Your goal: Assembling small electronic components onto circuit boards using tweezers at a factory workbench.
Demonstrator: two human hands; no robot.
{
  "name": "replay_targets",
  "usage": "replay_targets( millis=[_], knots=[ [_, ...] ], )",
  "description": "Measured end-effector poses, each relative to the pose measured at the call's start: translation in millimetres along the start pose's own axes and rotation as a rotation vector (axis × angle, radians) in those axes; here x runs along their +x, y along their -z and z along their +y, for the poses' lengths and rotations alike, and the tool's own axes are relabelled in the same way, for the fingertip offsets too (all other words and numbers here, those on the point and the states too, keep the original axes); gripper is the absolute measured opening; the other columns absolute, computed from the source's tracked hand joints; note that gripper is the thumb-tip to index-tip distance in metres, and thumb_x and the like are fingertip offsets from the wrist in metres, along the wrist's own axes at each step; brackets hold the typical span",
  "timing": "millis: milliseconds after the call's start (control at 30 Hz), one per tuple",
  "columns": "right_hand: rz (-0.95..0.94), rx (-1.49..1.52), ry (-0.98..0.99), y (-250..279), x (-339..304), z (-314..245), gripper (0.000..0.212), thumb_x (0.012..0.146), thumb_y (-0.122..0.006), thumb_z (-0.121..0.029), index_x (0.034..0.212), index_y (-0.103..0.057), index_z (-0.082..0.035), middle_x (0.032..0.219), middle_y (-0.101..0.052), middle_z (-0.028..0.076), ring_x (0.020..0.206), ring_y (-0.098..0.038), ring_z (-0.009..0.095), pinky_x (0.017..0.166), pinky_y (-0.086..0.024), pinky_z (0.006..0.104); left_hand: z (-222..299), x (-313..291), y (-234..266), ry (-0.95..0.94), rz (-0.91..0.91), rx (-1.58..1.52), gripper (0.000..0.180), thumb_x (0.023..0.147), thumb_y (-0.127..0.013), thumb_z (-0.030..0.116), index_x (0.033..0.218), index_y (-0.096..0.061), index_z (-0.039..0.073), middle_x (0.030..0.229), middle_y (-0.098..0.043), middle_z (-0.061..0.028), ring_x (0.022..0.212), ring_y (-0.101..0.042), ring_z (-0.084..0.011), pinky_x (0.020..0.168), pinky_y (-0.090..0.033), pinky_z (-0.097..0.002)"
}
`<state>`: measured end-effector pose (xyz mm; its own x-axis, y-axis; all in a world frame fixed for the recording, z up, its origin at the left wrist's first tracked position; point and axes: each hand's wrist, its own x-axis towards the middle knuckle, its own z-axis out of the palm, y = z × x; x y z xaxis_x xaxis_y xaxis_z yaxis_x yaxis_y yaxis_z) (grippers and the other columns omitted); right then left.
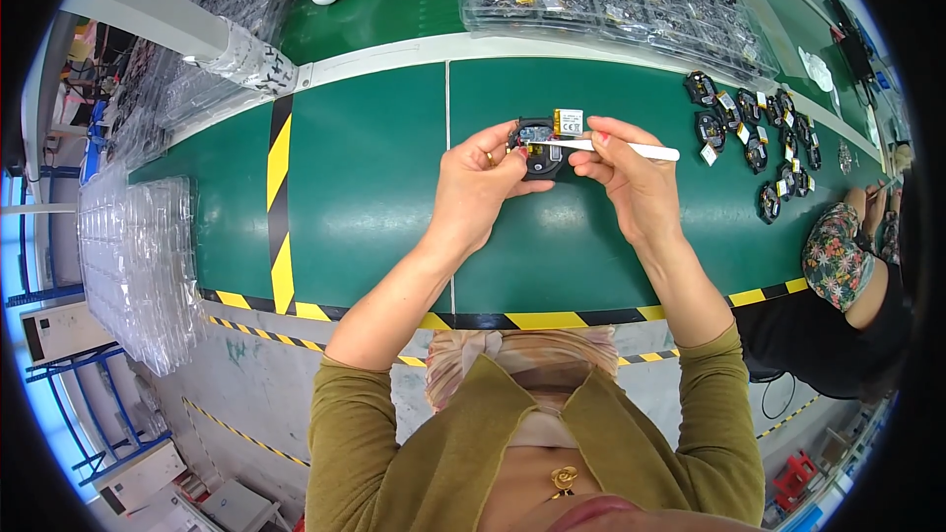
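Over the green bench, my left hand [480, 180] grips a small black round electronic housing [542, 165] between thumb and fingers. A circuit board and thin wires show inside it. A silver battery [569, 121] with a yellow taped edge sticks up from its far right side. In my right hand [631, 172], closed in a pinch, is a pair of white tweezers [645, 151]. Its tip reaches left across the open housing, near my left thumb. Whether the tip grips a wire is too small to tell.
Several similar black housings with batteries [757, 153] lie to the right. Behind the bench rail are clear trays [616, 0] filled with such parts. Stacked clear plastic trays [138, 266] stand at the left. A co-worker's flowered sleeve [838, 256] is at the right edge.
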<state>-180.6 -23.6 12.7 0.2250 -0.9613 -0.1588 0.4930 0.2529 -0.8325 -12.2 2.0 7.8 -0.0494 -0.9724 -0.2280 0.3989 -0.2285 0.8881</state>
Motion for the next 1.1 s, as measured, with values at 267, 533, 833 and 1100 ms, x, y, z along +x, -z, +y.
replay_targets(
  millis=[267,533,833,1100],
  knots=[
    [-0.013,0.008,0.048,-1.1,0.5,-0.3,0.022,0.083,-0.053,-0.003,0.101,-0.055,0.009,0.088,-0.060,0.020,0.072,-0.063,0.022,0.066,-0.053,0.0285,3.0,0.3,0.9,-0.001,-0.005,0.004,0.030,0.086,-0.042,0.000,0.114,-0.047,-0.006,0.099,-0.058,-0.0122,0.084,-0.061,-0.0182,0.072,-0.055,-0.0312],
    [0.011,-0.142,0.233,-13.5,-6.9,3.6,0.024,0.083,-0.054,-0.003,0.104,-0.049,0.005,0.089,-0.060,0.018,0.071,-0.062,0.021,0.063,-0.053,0.0279,7.2,4.6,4.3,0.084,0.024,-0.191,0.026,0.088,-0.047,0.009,0.110,-0.050,-0.005,0.093,-0.060,-0.0113,0.079,-0.062,-0.0185,0.067,-0.056,-0.0300],
    [-0.336,-0.409,-0.298,-14.7,-14.3,3.8,0.018,0.084,-0.056,-0.016,0.093,-0.059,0.000,0.065,-0.059,0.007,0.043,-0.051,0.009,0.037,-0.038,0.0199,2.9,8.8,7.4,0.059,0.063,-0.196,0.023,0.088,-0.048,0.010,0.105,-0.053,-0.005,0.093,-0.060,-0.0118,0.076,-0.062,-0.0184,0.067,-0.054,-0.0305],
    [-0.310,-0.534,-0.355,-16.9,-15.2,11.2,0.022,0.086,-0.055,-0.021,0.090,-0.062,0.000,0.060,-0.057,0.004,0.038,-0.047,0.006,0.033,-0.033,0.0172,0.1,4.1,7.6,0.075,0.007,-0.141,0.028,0.091,-0.046,0.022,0.103,-0.056,-0.001,0.088,-0.061,-0.0094,0.071,-0.061,-0.0139,0.064,-0.051,-0.0242]
  ],
)
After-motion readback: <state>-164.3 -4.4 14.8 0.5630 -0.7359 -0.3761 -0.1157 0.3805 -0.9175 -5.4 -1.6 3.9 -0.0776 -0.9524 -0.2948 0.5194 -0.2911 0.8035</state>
